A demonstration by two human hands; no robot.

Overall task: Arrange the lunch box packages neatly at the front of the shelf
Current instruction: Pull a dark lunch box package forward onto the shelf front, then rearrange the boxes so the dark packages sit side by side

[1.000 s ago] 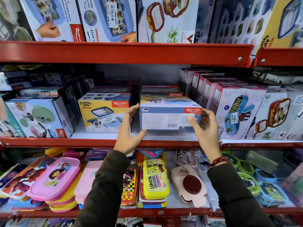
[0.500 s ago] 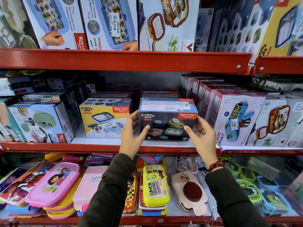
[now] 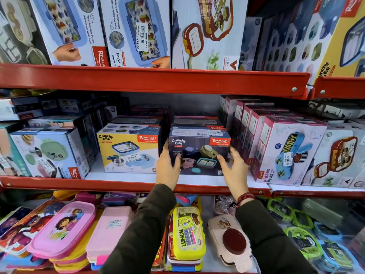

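Note:
A dark Crunchy bite lunch box package [image 3: 199, 147] stands upright on the middle shelf [image 3: 98, 183], its picture side facing me, close to the front edge. My left hand [image 3: 167, 171] grips its left side, thumb on the front face. My right hand [image 3: 235, 173] is at the package's right front corner with its fingers spread and loose, blurred by motion. A yellow Crunchy bite package [image 3: 128, 149] stands just to the left, a narrow gap between the two.
A row of pink Kidzee boxes [image 3: 284, 153] stands close on the right, and a pale box [image 3: 49, 153] on the left. More boxes sit behind. The upper shelf's red lip [image 3: 158, 80] hangs overhead. Loose lunch boxes, one yellow [image 3: 186, 232] and one pink [image 3: 63, 228], fill the lower shelf.
The package was turned from its barcode side to its picture side and now rests on the shelf. My right hand's fingers have loosened from its right side.

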